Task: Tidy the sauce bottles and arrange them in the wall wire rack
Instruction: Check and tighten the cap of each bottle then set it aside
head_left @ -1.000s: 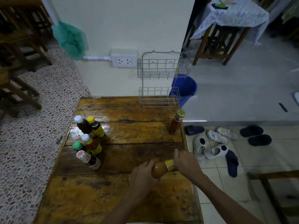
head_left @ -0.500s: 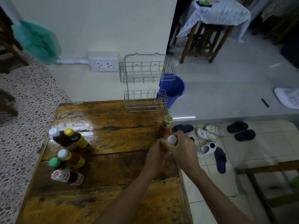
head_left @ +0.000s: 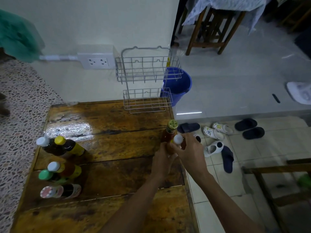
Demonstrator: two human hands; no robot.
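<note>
Far to the left of my hands, five sauce bottles (head_left: 60,163) stand clustered at the wooden table's (head_left: 109,142) left edge. My left hand (head_left: 164,161) curls around the body of an orange, white-capped bottle (head_left: 178,139); my right hand (head_left: 191,151) grips the same bottle near its neck, upright at the right table edge. A green-capped bottle (head_left: 170,132) stands touching it, just beyond my fingers. Farther ahead, the wire rack (head_left: 148,79) hangs on the wall.

Bench (head_left: 107,145): amber-brown wood. Wire rack (head_left: 146,81): grey. Bucket (head_left: 180,86): blue. Bottle caps: white (head_left: 42,141), yellow (head_left: 60,140), green (head_left: 45,175). Floor (head_left: 21,98): speckled terrazzo.
</note>
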